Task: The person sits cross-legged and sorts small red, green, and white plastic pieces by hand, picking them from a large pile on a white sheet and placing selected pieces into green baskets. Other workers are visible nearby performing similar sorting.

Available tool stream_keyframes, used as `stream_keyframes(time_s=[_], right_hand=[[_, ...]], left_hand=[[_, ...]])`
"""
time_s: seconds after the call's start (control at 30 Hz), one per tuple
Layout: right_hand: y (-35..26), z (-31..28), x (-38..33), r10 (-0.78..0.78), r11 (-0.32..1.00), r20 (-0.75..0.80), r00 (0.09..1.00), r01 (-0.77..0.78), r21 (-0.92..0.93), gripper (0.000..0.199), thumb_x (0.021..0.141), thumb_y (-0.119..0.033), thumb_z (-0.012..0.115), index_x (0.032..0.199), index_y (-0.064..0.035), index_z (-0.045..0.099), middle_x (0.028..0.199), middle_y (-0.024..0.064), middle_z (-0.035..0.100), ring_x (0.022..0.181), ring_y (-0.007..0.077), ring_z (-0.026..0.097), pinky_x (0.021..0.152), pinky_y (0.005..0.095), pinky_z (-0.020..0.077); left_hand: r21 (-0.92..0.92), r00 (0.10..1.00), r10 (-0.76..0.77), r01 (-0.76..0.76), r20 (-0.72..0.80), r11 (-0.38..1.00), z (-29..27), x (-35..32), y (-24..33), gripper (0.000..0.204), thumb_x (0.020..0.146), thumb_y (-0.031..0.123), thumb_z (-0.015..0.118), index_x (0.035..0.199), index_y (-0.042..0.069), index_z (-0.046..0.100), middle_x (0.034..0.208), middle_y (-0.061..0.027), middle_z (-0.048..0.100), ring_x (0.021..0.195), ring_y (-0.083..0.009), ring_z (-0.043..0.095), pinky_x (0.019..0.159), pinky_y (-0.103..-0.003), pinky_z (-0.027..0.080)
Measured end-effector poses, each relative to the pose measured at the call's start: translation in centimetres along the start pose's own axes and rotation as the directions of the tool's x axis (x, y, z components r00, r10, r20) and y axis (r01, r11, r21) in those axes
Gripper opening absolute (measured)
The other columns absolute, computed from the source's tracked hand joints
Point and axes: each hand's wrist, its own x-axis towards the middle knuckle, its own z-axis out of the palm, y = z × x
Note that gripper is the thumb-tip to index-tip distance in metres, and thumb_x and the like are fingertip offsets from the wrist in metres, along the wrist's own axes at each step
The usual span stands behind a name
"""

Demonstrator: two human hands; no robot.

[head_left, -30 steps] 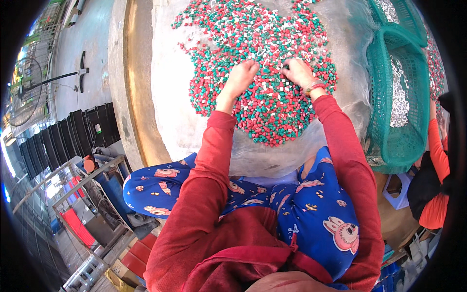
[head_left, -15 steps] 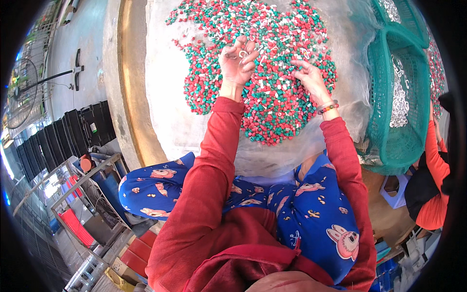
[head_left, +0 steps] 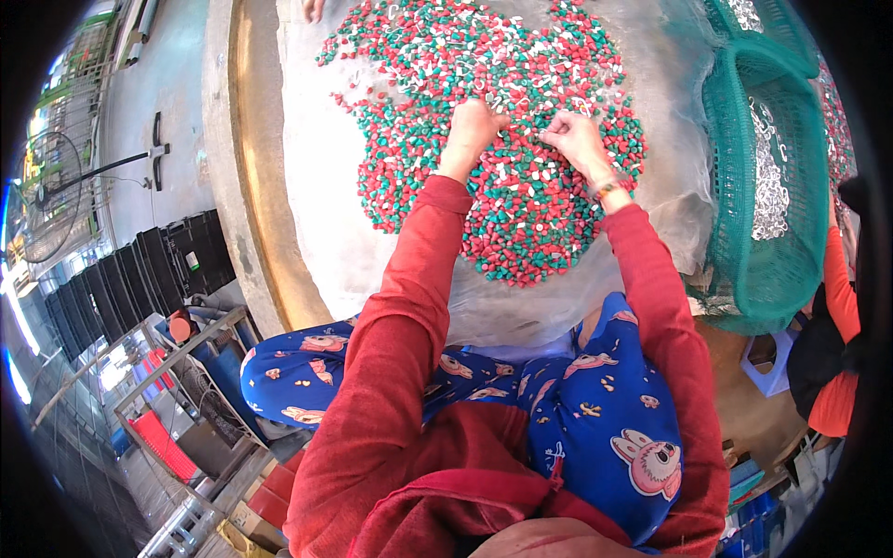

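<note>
A wide spread of small red, green and white pieces (head_left: 521, 219) covers the middle of a pale sheet (head_left: 316, 186). My left hand (head_left: 473, 128) is over the spread, back upward, with its fingers curled closed; what it holds is hidden. Just to its right, my right hand (head_left: 577, 141) has thumb and fingers pinched together close above the pieces. Whatever lies in that pinch is too small to make out. Several thin white hook-shaped pieces (head_left: 583, 105) lie among the coloured ones beyond my right hand.
At the right stands a green mesh-covered basket (head_left: 739, 270) holding white hook-shaped pieces (head_left: 770, 200). Another person in an orange sleeve (head_left: 834, 405) is at the far right. Someone else's fingers (head_left: 313, 9) reach in at the top left. A concrete ledge (head_left: 228, 167) runs along the left.
My left hand, palm up with white hooks at its fingers before, has turned over and closed. My right hand has shifted slightly left into a tighter pinch. Another person's fingers have appeared at the top left.
</note>
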Motion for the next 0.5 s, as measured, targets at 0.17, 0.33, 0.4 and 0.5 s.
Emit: stream_keyframes(time_s=[0.17,0.33,0.4,0.5], right_hand=[[0.7,-3.5,-4.0,0.016,0.866,-0.090,0.996,0.031,0.499,0.012,0.078,-0.012,0.068,0.074,-0.0078,0.057,0.061,-0.0054,0.050,0.052,0.0038,0.043,0.048,0.0201,0.0361],[1.2,-7.1,-5.6,0.064,0.399,0.159,0.985,-0.171,0.901,0.012,0.084,-0.016,0.057,0.077,-0.0103,0.048,0.062,-0.0034,0.042,0.055,0.0046,0.039,0.043,0.0171,0.0274],[1.4,-7.6,-5.0,-0.085,0.204,0.154,0.984,-0.134,0.970,0.010,0.085,-0.016,0.054,0.080,-0.0104,0.047,0.067,-0.0006,0.044,0.057,0.0065,0.041,0.043,0.0175,0.0284],[2.0,-8.0,-3.3,-0.156,0.047,0.147,0.977,-0.141,0.989,0.009,0.085,-0.016,0.052,0.089,-0.0078,0.049,0.073,0.0037,0.046,0.063,0.0103,0.043,0.042,0.0175,0.0296]], left_hand=[[0.101,0.997,0.067,-0.070,0.037,0.992,0.7,0.4,1.7,0.028,0.067,0.022,0.072,0.073,-0.005,0.063,0.071,-0.0232,0.061,0.071,-0.0366,0.062,0.065,-0.041,0.051],[-0.860,0.914,0.132,0.303,0.385,0.410,-4.7,-1.8,2.5,0.012,0.082,0.014,0.062,0.088,0.004,0.060,0.059,0.0089,0.042,0.044,0.0018,0.028,0.037,-0.015,0.018],[-0.924,0.916,0.153,0.348,0.371,0.159,-6.6,-2.4,1.8,0.008,0.081,0.008,0.060,0.087,0.003,0.056,0.066,0.0022,0.045,0.047,-0.0017,0.032,0.037,-0.015,0.020],[-0.845,0.831,0.546,0.366,0.108,-0.389,-7.4,-3.0,1.3,0.011,0.079,0.010,0.052,0.081,0.002,0.045,0.071,-0.0061,0.037,0.053,-0.0066,0.033,0.036,-0.016,0.025]])
